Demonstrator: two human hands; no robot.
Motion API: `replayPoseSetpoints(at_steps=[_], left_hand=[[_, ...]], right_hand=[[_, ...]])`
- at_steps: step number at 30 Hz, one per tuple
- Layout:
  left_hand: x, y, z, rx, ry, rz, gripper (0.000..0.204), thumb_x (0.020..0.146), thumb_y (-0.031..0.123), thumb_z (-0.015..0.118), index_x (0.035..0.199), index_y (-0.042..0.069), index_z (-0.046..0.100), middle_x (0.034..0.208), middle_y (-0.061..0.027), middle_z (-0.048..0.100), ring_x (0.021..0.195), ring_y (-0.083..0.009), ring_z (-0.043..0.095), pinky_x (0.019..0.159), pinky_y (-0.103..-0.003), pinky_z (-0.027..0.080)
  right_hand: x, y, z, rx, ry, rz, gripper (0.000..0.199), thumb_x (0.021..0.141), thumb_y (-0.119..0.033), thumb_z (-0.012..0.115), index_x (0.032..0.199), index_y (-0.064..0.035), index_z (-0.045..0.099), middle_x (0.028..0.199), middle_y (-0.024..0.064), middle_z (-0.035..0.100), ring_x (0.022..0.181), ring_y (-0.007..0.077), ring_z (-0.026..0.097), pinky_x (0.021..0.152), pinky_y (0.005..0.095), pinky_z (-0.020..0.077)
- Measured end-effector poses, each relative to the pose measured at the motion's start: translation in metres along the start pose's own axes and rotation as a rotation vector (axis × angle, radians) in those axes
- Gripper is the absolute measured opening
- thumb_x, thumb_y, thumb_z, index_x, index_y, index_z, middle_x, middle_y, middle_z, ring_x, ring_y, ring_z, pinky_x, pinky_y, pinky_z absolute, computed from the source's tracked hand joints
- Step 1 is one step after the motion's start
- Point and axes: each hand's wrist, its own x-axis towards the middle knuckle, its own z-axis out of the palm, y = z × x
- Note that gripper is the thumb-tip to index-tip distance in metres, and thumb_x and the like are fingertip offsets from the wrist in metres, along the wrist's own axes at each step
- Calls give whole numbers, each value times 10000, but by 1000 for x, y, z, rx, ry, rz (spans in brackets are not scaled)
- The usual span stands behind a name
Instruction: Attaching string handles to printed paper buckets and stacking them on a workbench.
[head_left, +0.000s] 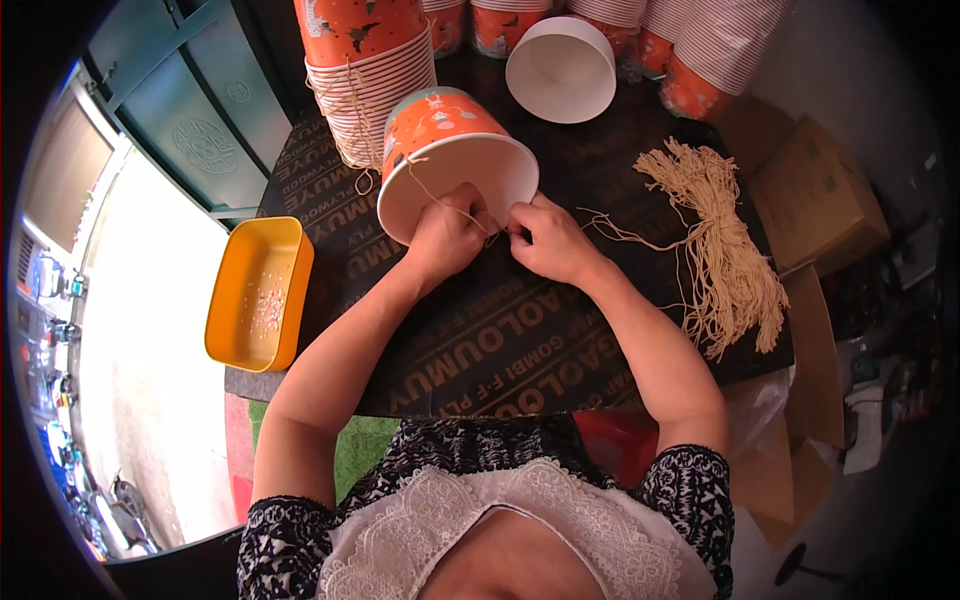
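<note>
An orange printed paper bucket (440, 122) lies tilted on the table, its white open mouth facing me. A thin beige string (425, 182) runs from the rim's upper left across the mouth to my hands. My left hand (452, 230) is closed, fingers pinched on the string just inside the lower rim. Beside it, my right hand (553, 240) is closed at the rim's lower right edge, its fingertips curled over something I cannot make out. A large bundle of beige strings (715, 240) lies to the right, a few loose ends trailing toward my right hand.
A tall stack of orange buckets (368, 85) with strings hanging from it stands at back left. Behind lie a white bowl-shaped bucket (562, 75) and more stacks. A yellow bin (258, 295) with small bits sits left. Cardboard boxes (815, 190) stand right of the dark table (470, 350).
</note>
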Motion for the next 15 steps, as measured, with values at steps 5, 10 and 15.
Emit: replayPoseSetpoints(at_steps=[5, 10, 15], left_hand=[[0, 2, 0, 12, 61, -11, 103, 804, 73, 630, 818, -16, 580, 748, -189, 628, 724, -340, 644, 634, -411, 499], [2, -1, 1, 37, 44, -7, 108, 821, 74, 609, 851, -20, 565, 755, -207, 626, 742, -363, 644, 639, -423, 500], [1, 4, -2, 37, 22, 15, 111, 829, 82, 595, 861, -17, 556, 768, -222, 626, 755, -395, 637, 645, -443, 496]], right_hand=[[0, -4, -1, -25, -14, 6, 100, 717, -15, 619, 792, -17, 552, 933, 184, 569, 840, 396, 583, 707, 462, 487], [-1, -3, 0, -41, -7, 4, 106, 715, -13, 621, 795, -12, 551, 949, 184, 568, 857, 396, 583, 713, 465, 488], [-1, -4, 2, -31, 17, 2, 108, 712, -12, 623, 794, -13, 552, 948, 182, 567, 860, 394, 582, 719, 464, 489]])
